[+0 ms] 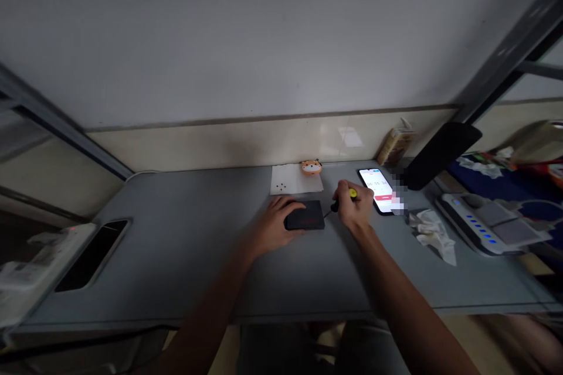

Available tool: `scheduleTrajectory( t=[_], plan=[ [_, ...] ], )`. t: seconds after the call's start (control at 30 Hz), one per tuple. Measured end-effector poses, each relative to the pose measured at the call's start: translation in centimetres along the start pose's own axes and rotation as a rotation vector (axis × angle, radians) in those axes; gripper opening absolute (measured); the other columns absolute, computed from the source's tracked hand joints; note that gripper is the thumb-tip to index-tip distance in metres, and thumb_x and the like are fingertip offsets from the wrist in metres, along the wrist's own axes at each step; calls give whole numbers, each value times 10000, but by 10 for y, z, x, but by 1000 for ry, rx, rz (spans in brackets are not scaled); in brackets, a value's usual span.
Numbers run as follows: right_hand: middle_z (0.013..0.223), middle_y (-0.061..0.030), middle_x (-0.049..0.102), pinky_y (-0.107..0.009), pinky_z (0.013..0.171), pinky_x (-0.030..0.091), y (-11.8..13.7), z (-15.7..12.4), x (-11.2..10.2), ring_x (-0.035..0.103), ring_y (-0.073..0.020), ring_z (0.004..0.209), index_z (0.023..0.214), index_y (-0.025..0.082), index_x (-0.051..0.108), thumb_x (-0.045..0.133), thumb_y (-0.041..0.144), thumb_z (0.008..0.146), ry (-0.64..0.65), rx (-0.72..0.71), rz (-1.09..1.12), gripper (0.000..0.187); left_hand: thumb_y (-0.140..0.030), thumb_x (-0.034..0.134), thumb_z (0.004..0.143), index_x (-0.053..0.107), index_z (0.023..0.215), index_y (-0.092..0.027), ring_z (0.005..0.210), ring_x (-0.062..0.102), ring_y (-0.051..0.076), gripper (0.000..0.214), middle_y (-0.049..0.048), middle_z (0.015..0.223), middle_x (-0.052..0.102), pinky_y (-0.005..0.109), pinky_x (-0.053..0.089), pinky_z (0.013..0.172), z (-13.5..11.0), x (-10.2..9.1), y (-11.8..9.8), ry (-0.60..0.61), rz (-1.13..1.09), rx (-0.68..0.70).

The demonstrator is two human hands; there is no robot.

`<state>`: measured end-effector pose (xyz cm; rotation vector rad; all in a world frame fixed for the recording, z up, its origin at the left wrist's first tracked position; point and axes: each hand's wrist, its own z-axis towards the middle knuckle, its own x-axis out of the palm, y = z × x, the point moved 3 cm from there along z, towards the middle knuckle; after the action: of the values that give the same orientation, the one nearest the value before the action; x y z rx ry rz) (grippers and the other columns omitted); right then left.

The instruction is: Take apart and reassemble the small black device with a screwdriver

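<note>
Starting at the near edge of the desk (185,246), I see a dark-screened phone (94,255) by the left edge. Toward the right edge lie a crumpled tissue (433,234) and a grey device (479,228) with blue lights. Further in, right of the desk's middle, sits a dark flat box (310,217); my left hand (278,225) grasps its left end. My right hand (355,205) is closed round a screwdriver (353,193) with a yellow-ended handle, its shaft pointing at the box's right side; I cannot tell whether the tip touches. Beyond that hand is a lit phone (376,184). Against the back edge lies white paper (288,173), carrying small dark bits (281,187) and an orange animal-faced toy (312,168); a carton (396,146) stands near the back right corner.
</note>
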<state>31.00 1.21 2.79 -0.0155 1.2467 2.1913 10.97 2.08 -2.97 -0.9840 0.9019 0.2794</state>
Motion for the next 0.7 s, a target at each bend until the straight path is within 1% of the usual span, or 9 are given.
scheduleTrajectory(
  t=[0.07,0.2,0.27,0.3,0.37,0.47,0.53,0.6,0.7],
  plan=[
    [407,10,453,-303,506,348,0,0,-4,431,-136,419,450,250,492,436,446,875,-40,-19,-17,471,-287,862,776,675,1224,-281,1274,556,289,485,70,1275,630,456,453,1132,1,0,2,-1,-5,-10],
    [412,9,467,-296,487,338,0,-1,-13,427,-138,418,474,251,529,409,469,915,-263,-34,-23,506,-297,913,719,629,1327,-293,1337,532,302,671,80,1370,605,456,435,1157,1,-5,5,15,-58,-53],
    [440,2,502,-294,486,341,2,-5,-10,450,-140,433,497,247,551,382,454,946,-290,-56,2,523,-287,926,695,584,1392,-300,1363,517,308,776,85,1411,584,460,416,1173,-1,-11,8,7,-112,-95],
    [457,-2,523,-293,490,348,4,-7,-6,466,-142,444,511,244,565,376,440,961,-255,-73,18,525,-282,925,692,558,1421,-304,1356,525,307,817,85,1407,587,462,414,1173,-2,-14,10,-2,-148,-125],
    [495,-11,564,-293,504,368,9,-12,5,495,-143,468,537,240,590,381,412,979,-129,-121,50,518,-276,902,715,510,1465,-307,1303,569,291,847,78,1356,618,460,427,1158,-4,-20,14,-5,-229,-179],
    [535,-18,599,-293,530,395,17,-21,22,518,-142,489,572,238,613,405,397,986,55,-207,91,490,-261,791,809,501,1467,-283,1197,631,246,719,65,1258,661,425,467,1113,-4,-25,18,10,-336,-196],
    [555,-19,609,-292,550,411,20,-25,30,541,-146,514,593,240,619,417,390,988,137,-250,108,468,-219,701,848,529,1434,-265,1154,648,222,613,57,1218,675,397,487,1089,-3,-26,20,-5,-366,-186],
    [566,-18,609,-289,567,420,21,-27,34,554,-149,537,603,240,615,428,379,989,188,-277,112,451,-178,645,846,549,1409,-257,1128,656,211,576,50,1185,686,382,500,1073,-2,-26,20,-28,-363,-183],
    [558,-16,593,-288,563,416,20,-25,33,533,-147,523,592,240,601,414,374,993,187,-288,105,462,-152,608,834,598,1333,-259,1098,661,212,511,40,1134,702,388,512,1060,0,-23,20,-46,-324,-190]
  ],
)
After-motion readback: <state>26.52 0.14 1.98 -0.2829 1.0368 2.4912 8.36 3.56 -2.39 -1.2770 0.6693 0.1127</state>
